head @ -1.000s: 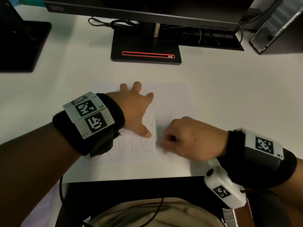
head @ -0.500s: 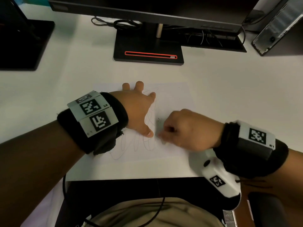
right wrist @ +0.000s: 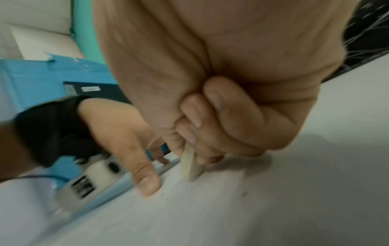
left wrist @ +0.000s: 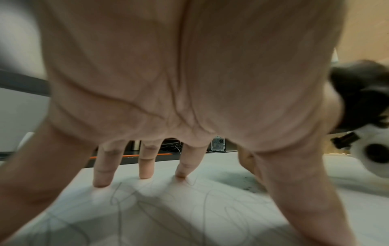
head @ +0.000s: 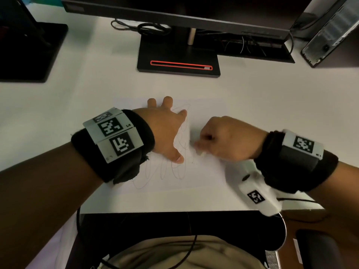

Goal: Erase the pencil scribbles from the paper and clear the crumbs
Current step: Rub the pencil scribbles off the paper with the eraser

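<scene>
A white sheet of paper (head: pixel 206 171) lies on the white desk, with looping pencil scribbles (head: pixel 171 171) on its left half. My left hand (head: pixel 167 129) lies flat on the sheet, fingers spread and straight, fingertips (left wrist: pixel 145 174) pressing the paper (left wrist: pixel 189 216). My right hand (head: pixel 227 138) is curled into a fist just right of the left thumb, and it pinches a small pale eraser (right wrist: pixel 189 166) whose tip touches the paper (right wrist: pixel 273 199). The eraser (head: pixel 202 153) shows as a light speck under the fist. Dark crumbs (left wrist: pixel 248 186) lie scattered on the paper between the hands.
A monitor stand (head: pixel 178 57) with a red-rimmed slot sits behind the paper. A second black base (head: pixel 27 51) is at the far left, a computer case (head: pixel 330 33) at the far right. The desk's front edge (head: pixel 174 211) runs just below the sheet.
My right fist with the eraser has shifted slightly away from me and to the right over the paper, in a rubbing stroke. The left hand stays pressed on the sheet.
</scene>
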The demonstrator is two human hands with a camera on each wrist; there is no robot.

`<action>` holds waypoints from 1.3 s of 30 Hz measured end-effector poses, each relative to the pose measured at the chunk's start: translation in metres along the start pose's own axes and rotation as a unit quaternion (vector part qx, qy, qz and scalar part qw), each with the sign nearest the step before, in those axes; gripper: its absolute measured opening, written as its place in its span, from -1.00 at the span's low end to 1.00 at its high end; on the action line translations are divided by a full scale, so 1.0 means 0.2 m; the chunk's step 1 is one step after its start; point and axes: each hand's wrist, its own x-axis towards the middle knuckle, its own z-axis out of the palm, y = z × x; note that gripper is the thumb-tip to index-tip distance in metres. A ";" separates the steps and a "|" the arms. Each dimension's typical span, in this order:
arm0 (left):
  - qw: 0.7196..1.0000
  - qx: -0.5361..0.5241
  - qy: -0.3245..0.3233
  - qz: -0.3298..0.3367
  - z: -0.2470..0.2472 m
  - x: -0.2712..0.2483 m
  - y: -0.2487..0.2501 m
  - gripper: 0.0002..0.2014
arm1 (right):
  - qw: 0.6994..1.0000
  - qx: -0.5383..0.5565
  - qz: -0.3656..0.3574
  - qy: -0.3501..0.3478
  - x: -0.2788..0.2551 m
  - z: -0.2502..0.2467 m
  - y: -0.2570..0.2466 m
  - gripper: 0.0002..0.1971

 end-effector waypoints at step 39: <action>1.000 -0.003 -0.004 -0.001 0.00 -0.01 0.01 0.22 | 1.000 0.000 -0.002 0.007 -0.07 0.04 0.04 -0.55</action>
